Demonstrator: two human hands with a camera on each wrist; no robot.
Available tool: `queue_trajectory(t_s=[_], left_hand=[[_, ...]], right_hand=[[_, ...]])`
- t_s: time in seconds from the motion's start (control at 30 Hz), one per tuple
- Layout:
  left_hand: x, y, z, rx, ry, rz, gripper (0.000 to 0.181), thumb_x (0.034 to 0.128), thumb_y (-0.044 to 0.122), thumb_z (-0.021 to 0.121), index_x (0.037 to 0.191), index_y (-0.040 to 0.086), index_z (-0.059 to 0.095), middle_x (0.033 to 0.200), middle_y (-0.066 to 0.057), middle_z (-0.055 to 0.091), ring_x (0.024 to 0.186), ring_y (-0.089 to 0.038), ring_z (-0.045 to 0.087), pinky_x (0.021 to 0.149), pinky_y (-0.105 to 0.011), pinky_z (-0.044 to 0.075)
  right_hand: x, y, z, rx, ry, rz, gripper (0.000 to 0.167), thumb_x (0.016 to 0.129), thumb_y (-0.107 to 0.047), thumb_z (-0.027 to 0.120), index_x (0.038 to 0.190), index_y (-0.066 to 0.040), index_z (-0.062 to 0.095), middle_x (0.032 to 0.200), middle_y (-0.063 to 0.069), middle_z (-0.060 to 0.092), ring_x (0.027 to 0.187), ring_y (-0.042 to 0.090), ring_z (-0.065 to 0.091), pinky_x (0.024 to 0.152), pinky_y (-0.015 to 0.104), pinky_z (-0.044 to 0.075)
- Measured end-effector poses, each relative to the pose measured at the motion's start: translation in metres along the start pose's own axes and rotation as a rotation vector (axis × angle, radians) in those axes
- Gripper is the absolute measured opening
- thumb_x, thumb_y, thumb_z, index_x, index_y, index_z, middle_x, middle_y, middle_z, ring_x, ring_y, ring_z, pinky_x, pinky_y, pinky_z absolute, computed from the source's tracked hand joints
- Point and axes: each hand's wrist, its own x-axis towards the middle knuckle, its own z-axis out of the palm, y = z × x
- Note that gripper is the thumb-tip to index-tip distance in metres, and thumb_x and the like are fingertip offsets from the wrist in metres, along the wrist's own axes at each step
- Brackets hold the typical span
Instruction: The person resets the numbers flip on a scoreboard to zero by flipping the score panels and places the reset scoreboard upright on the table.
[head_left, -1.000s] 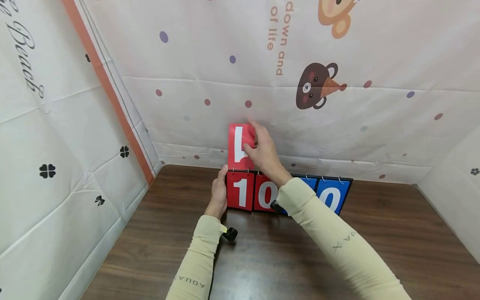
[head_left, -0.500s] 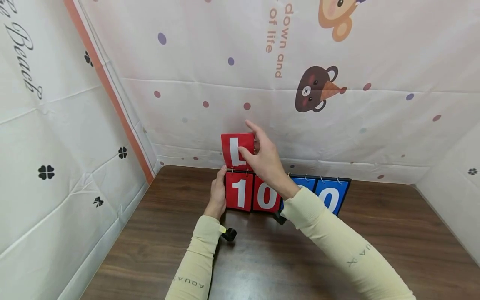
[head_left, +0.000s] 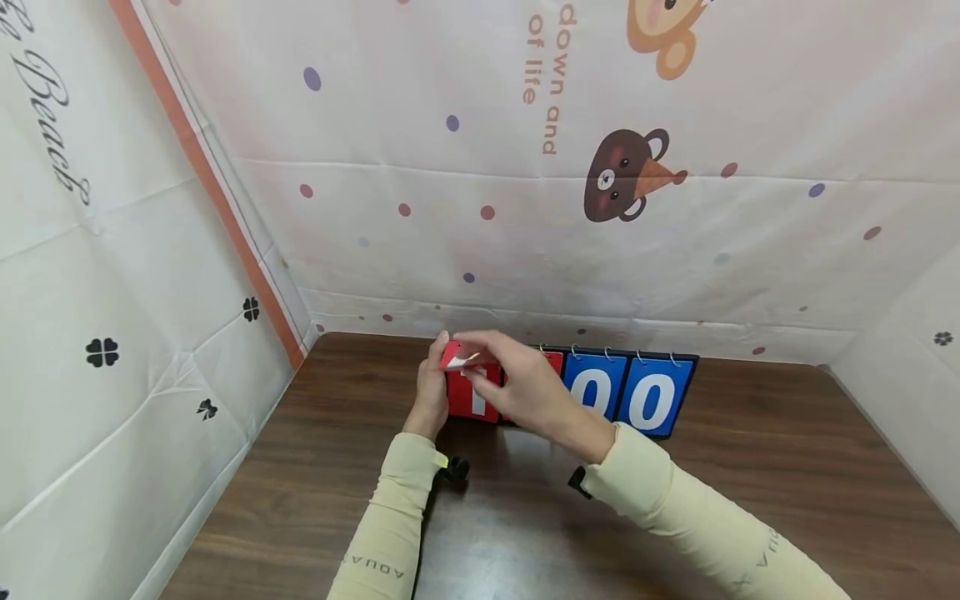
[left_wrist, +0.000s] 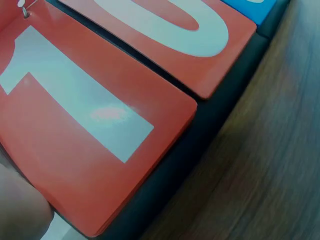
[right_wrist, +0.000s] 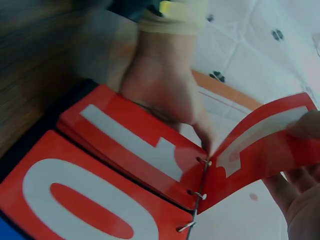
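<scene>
A flip scoreboard leans back on the table, its two left piles red and its two right piles blue. My left hand holds the board's left edge; in the left wrist view only a blurred bit of that hand shows, beside the red card with a white 1. My right hand pinches a loose red card with its thumb on one face and fingers on the other. That card bends up from its rings, also bearing a white 1. In the head view my right hand hides much of the red 0 card.
The dark wooden table stretches in front of the board. A printed white cloth wall stands close behind it, and another cloth wall is at the left. Small black devices sit at both wrists.
My right hand has come down and towards me, bringing the red card from upright above the board to folded over its top. My left hand has stayed at the board's left edge.
</scene>
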Motion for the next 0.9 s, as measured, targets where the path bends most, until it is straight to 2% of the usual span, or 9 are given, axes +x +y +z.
queue_trajectory(t_s=[0.1,0.23,0.43,0.6,0.77,0.9], left_hand=[[-0.002,0.0,-0.001,0.0,-0.024,-0.013,0.052,0.1031,0.059,0.051,0.075,0.021,0.074,0.08,0.003,0.069,0.081,-0.014,0.061,0.078,-0.029,0.05],[-0.004,0.002,-0.001,-0.003,-0.054,-0.009,0.059,0.1029,0.064,0.05,0.076,0.016,0.072,0.075,0.001,0.069,0.07,-0.012,0.061,0.064,-0.026,0.051],[-0.006,0.003,0.0,0.039,-0.06,-0.012,0.064,0.1032,0.066,0.047,0.078,0.014,0.073,0.076,0.0,0.07,0.07,-0.012,0.062,0.064,-0.026,0.052],[-0.008,0.006,0.001,0.083,-0.04,-0.024,0.067,0.1033,0.069,0.045,0.086,0.012,0.075,0.082,-0.002,0.072,0.075,-0.014,0.064,0.068,-0.028,0.053],[-0.007,0.004,0.002,0.059,-0.038,-0.031,0.067,0.1026,0.071,0.046,0.095,0.01,0.073,0.089,-0.004,0.07,0.083,-0.016,0.064,0.074,-0.03,0.053],[-0.005,0.001,0.001,0.049,-0.053,-0.028,0.067,0.1019,0.071,0.047,0.098,0.01,0.072,0.091,-0.005,0.07,0.084,-0.016,0.065,0.075,-0.03,0.054]], right_hand=[[-0.009,0.0,0.004,-0.083,-0.067,-0.102,0.047,0.086,0.0,0.087,0.128,-0.003,0.066,0.116,0.009,0.073,0.096,0.017,0.072,0.088,0.028,0.059],[-0.02,0.002,0.009,-0.136,-0.151,-0.182,0.046,0.083,-0.003,0.09,0.124,-0.004,0.068,0.117,0.008,0.073,0.1,0.018,0.07,0.09,0.028,0.058],[-0.03,0.006,0.015,-0.159,-0.204,-0.193,0.048,0.081,-0.007,0.092,0.124,-0.007,0.07,0.12,0.007,0.072,0.104,0.018,0.07,0.09,0.028,0.058],[-0.033,0.008,0.018,-0.21,-0.258,-0.225,0.042,0.084,-0.009,0.09,0.121,-0.009,0.071,0.121,0.005,0.071,0.108,0.016,0.07,0.093,0.027,0.056],[-0.036,0.01,0.021,-0.248,-0.308,-0.227,0.037,0.087,-0.009,0.088,0.12,-0.01,0.072,0.121,0.004,0.071,0.108,0.015,0.07,0.095,0.028,0.056],[-0.036,0.011,0.023,-0.317,-0.319,-0.272,0.035,0.088,-0.012,0.088,0.12,-0.009,0.073,0.12,0.004,0.072,0.107,0.015,0.071,0.095,0.028,0.056]])
